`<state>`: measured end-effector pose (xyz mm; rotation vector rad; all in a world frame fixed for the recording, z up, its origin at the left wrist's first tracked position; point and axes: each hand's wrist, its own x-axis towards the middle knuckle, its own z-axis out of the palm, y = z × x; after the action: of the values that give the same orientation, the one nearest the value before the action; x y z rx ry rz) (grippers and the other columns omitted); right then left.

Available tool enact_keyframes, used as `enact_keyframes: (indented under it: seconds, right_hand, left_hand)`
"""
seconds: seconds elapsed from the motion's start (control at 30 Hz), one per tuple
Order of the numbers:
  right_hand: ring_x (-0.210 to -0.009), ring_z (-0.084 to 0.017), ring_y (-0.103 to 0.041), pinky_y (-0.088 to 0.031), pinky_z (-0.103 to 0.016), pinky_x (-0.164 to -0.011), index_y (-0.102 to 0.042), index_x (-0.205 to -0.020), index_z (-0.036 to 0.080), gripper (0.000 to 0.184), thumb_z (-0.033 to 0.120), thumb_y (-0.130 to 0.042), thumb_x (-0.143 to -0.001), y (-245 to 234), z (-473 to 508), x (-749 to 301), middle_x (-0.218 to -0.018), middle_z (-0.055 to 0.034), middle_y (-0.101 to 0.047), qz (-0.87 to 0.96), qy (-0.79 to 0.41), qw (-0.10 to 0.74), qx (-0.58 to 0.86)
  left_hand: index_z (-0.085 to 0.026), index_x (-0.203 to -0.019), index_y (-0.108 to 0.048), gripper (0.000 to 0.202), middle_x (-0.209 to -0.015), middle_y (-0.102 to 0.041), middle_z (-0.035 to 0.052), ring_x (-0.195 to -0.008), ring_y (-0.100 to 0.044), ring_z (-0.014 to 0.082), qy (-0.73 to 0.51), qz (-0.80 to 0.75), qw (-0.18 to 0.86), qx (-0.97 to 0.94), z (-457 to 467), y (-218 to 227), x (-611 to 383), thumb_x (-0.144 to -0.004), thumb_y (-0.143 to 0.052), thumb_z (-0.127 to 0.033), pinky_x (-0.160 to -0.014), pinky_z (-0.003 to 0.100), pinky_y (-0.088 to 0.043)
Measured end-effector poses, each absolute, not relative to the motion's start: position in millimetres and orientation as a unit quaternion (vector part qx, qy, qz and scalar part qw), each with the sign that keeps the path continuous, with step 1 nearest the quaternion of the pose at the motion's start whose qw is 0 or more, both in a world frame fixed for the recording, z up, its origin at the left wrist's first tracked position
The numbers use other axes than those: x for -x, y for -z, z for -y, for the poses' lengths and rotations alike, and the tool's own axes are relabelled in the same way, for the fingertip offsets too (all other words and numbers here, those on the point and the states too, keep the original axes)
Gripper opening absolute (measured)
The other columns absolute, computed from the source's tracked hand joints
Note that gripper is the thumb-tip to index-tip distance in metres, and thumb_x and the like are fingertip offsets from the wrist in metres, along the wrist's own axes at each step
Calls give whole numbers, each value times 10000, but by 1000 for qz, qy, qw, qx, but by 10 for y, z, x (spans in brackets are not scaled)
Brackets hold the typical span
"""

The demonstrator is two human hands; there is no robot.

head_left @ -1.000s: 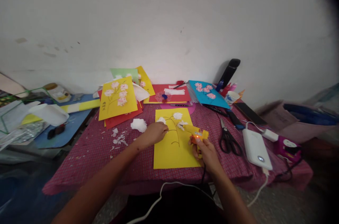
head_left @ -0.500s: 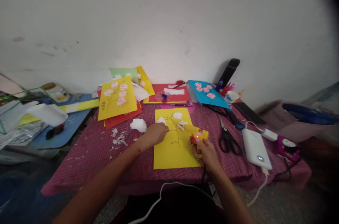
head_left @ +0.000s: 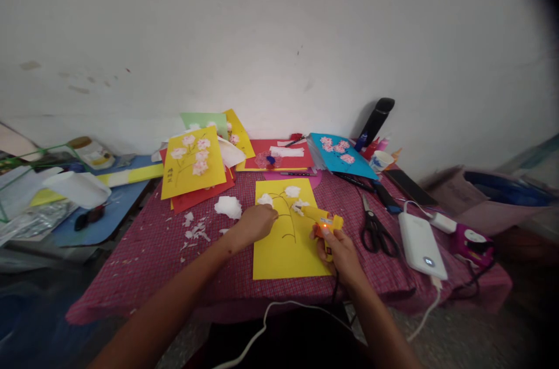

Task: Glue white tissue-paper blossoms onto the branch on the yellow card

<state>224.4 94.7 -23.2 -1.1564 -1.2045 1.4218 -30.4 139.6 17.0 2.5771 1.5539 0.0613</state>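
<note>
A yellow card (head_left: 286, 244) with a drawn black branch lies on the pink checked tablecloth (head_left: 174, 252) in front of me. White tissue flowers (head_left: 292, 191) sit at the branch tips. My right hand (head_left: 336, 249) grips a yellow glue gun (head_left: 323, 220) with a lit orange lamp, its nozzle pointing left at a white flower (head_left: 300, 205). My left hand (head_left: 255, 220) rests closed on the card's left edge, fingertips pinched beside another white flower (head_left: 265, 199). A loose white tissue ball (head_left: 228, 206) lies left of that hand.
Finished yellow card with pink flowers (head_left: 192, 162), red sheets (head_left: 283, 153) and a blue flower card (head_left: 340, 153) lie at the back. Black scissors (head_left: 375, 229), a white power bank (head_left: 421, 244), a phone (head_left: 408, 183) and a black bottle (head_left: 375, 119) are on the right. Paper scraps (head_left: 194, 229) lie left.
</note>
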Motion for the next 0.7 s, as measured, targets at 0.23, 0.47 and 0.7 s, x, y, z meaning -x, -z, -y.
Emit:
enact_keyframes:
  seconds: [0.23,0.47,0.7]
  right_hand:
    - [-464,-139,-437,-309,-277,-488,-703,-882,199,464,641,-561,-878,182,-937,-2242,-517,22,-533,497,-567,447,482]
    - [-466,-125,-425,-301,-263,-473,-705,-923,192,442,615,-582,-884,215,-941,-2245,-533,21,-539,485,-578,458,470]
    - [-474,-118,-440,-323,-261,-485,-706,-927,201,430,613,-595,-873,189,-933,-2238,-596,8,-598,483,-579,459,469]
  left_hand:
    - [-170,-1031,-685,239,-1006,-704,124,-972,-671,257,-27,-512,67,-856,-1352,-173,311,-946,-465,-209,-806,351,-522]
    - [-195,-1136,-662,273,-1057,-699,107,-1005,-663,250,-52,-517,73,-851,-1309,-174,364,-926,-488,-211,-826,343,-515]
    - [-200,-1125,-666,263,-1057,-699,89,-1010,-658,241,-69,-525,74,-845,-1298,-165,436,-920,-503,-213,-855,338,-511]
